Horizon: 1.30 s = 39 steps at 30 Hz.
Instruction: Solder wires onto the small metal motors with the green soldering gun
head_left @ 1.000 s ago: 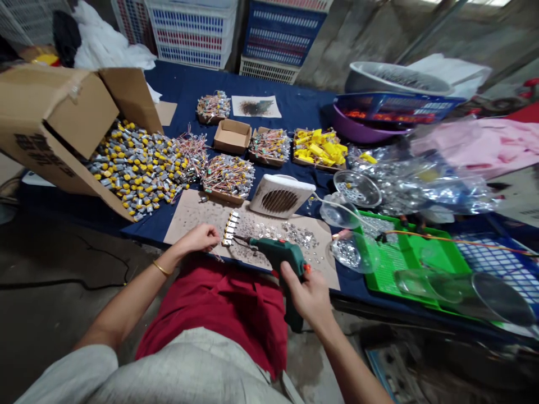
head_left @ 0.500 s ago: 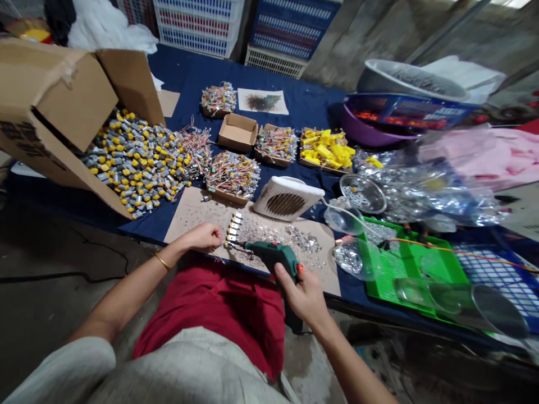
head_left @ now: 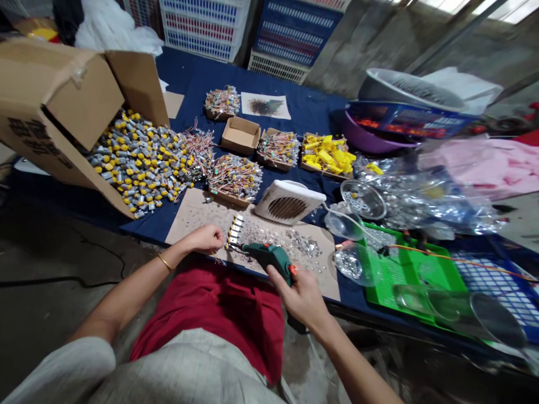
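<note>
My right hand (head_left: 304, 294) is wrapped around the handle of a dark green electric screwdriver (head_left: 269, 255) with orange-red buttons. Its bit points left and meets the near end of a row of small motor parts (head_left: 234, 229) standing on the cardboard sheet. Just left of that row is my left hand (head_left: 208, 238), closed with the fingers curled in. Thin wires (head_left: 217, 258) hang beside its fingertips; what the fingers pinch is hidden. Small metal pieces (head_left: 305, 242) lie scattered over the cardboard sheet (head_left: 189, 213).
A tipped carton (head_left: 63, 123) spills yellow-and-grey motors (head_left: 143, 157) at left. Behind the sheet stand a white vented fan unit (head_left: 290, 201), small boxes of wired motors (head_left: 236, 177) and a box of yellow parts (head_left: 328, 154). Plastic cups (head_left: 349, 264) and a green tray (head_left: 442, 272) are at right.
The screwdriver and my right hand have shifted slightly left, and the tool sits a little lower at the row's near end. My left hand stays closed beside the row.
</note>
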Available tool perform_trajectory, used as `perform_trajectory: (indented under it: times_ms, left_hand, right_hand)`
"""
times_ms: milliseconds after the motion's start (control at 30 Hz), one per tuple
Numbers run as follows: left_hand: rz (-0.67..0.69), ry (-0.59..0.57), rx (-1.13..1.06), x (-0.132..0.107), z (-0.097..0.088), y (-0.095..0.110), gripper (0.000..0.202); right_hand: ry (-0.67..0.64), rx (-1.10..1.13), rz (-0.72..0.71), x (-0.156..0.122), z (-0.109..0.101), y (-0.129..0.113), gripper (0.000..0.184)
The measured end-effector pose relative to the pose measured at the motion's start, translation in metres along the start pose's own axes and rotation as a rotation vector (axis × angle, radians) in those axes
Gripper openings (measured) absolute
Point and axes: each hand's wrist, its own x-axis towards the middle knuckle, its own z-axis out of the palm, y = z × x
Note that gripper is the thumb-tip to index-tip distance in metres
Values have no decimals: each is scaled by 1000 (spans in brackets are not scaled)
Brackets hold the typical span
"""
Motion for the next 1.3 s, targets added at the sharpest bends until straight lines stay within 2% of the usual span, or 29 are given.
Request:
perform_trajectory:
  times_ms: [167,267,500,800,1100,1300]
  left_hand:
    - [2,61,46,2,3,-2,15]
    - [-2,56,14,2,5,-3,14]
    - [-1,33,-45,1,5,-3,11]
    - [-10,-3,-50,0,2,1,11]
    - [-32,-6,-49,-2,1,3,10]
    - [-35,-21,-56,-2,0,3,11]
  right_hand:
    - [-45,9,-54,5,-5,-13,43]
    - [-5,28,-26,0,-9,-12,43]
    - [170,115,149,-29,-10,7,50]
    - [387,326,436,-59,19,22,53]
    - [418,332,463,-62,21,31,55]
    - [399,337,481,-62,20,28,57]
